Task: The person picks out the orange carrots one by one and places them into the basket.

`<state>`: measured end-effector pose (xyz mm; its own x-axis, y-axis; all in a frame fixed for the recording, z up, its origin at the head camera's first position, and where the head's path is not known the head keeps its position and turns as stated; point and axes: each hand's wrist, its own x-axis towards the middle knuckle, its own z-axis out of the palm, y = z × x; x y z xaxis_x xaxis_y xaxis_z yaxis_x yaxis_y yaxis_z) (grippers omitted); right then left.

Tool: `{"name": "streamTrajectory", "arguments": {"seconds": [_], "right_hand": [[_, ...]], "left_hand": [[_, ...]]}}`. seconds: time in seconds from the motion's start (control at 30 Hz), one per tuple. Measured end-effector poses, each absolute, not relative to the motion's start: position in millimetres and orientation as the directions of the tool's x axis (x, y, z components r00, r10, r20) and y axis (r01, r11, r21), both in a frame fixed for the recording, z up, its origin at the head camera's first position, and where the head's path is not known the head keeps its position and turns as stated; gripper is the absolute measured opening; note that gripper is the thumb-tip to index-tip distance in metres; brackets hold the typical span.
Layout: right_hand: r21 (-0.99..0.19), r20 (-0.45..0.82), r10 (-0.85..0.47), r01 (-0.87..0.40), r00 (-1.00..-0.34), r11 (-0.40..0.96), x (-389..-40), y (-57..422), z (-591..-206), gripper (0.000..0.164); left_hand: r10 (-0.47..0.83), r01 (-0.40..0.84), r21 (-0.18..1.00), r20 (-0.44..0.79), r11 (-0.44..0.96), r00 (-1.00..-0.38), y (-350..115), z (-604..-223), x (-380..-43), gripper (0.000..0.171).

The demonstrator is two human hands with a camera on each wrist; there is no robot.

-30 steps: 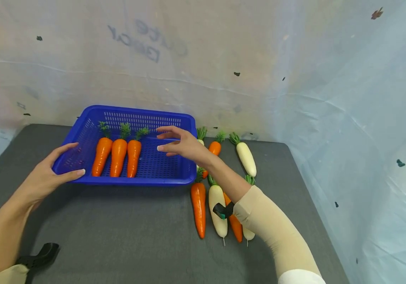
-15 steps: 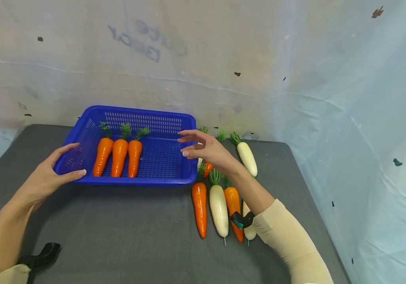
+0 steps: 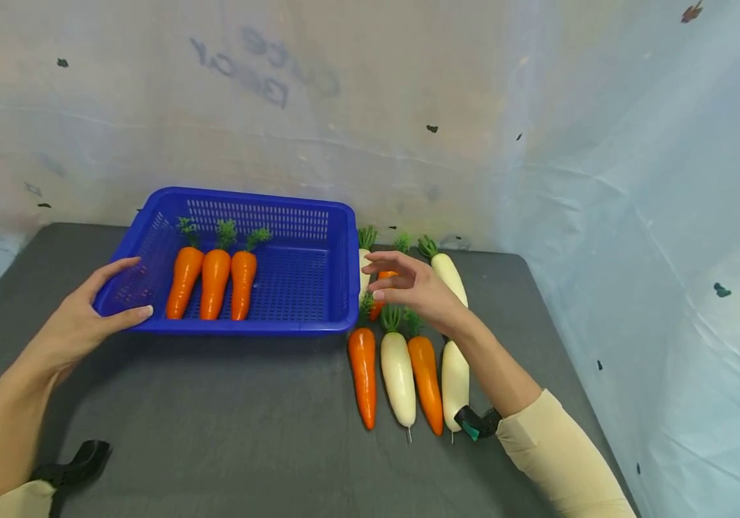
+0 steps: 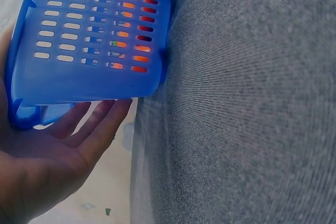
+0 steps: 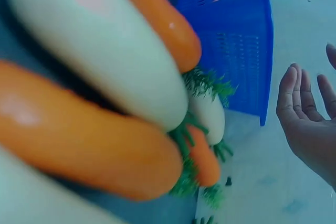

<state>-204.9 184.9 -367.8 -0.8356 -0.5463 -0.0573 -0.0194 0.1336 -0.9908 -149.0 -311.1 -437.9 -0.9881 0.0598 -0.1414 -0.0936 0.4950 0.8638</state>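
Observation:
My left hand (image 3: 75, 324) holds the left front corner of a blue plastic basket (image 3: 305, 327), its thumb over the front rim. In the left wrist view its fingers (image 4: 97, 135) reach along the edge of the slotted basket wall. Inside the basket, three orange carrots (image 3: 215, 284) with green tops lie side by side in the left half. My right hand (image 3: 421, 291) hovers just right of the basket, fingers loosely bent and holding nothing. Below it lie a carrot (image 3: 362, 374), a white radish (image 3: 398, 378), a lighter orange carrot (image 3: 426, 381) and another white radish (image 3: 455, 385).
Behind the right hand lie a further white radish (image 3: 449, 272) and a partly hidden carrot (image 3: 376, 309). A dark grey cloth (image 3: 247, 417) covers the table. Pale plastic sheeting (image 3: 376, 108) hangs along the back and right side.
The right hand has moved right, from above the basket's inside to over the vegetables beside it, uncovering more of the front row. The left hand has stayed at the basket's corner.

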Motion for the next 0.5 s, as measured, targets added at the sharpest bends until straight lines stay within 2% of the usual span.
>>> {"name": "streamTrajectory", "arguments": {"seconds": [0.27,0.5], "right_hand": [[-0.983,-0.086,-0.482,-0.004,-0.872,0.184,-185,213,-380,0.053],[-0.985,-0.053,-0.462,-0.03,-0.885,0.171,-165,231,-389,0.051]], "left_hand": [[0.05,-0.101,0.861,-0.145,0.499,-0.988,-310,-436,-149,0.086],[0.056,-0.107,0.858,-0.156,0.503,-0.986,-310,-435,-150,0.085]]}}
